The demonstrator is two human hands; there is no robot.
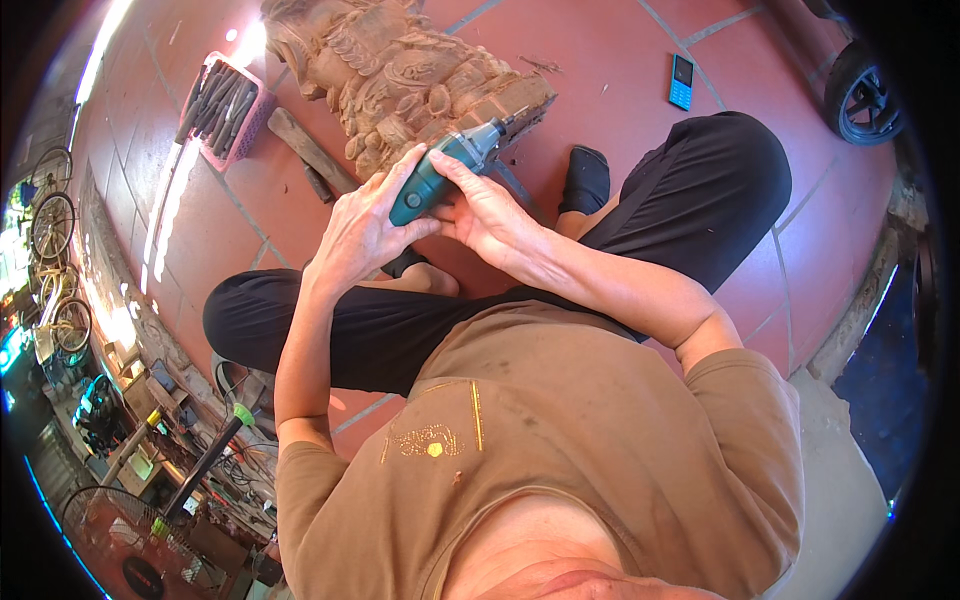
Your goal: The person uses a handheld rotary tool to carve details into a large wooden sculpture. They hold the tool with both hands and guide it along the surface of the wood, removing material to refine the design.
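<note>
Both my hands are wrapped round a teal rotary tool with a grey nose, held above my crossed legs. My left hand grips its rear and left side, fingers closed. On the other side, my right hand closes on the body, thumb lying along it near the nose. The thin bit points away to the upper right, over the near end of a carved brown wooden sculpture lying on the floor. Whether the bit touches the wood I cannot tell.
A pink basket of dark carving tools stands at the far left. Beside it lies a wooden mallet. A mobile phone rests on the red tiles, with a black wheel further right. A fan and clutter fill the lower left.
</note>
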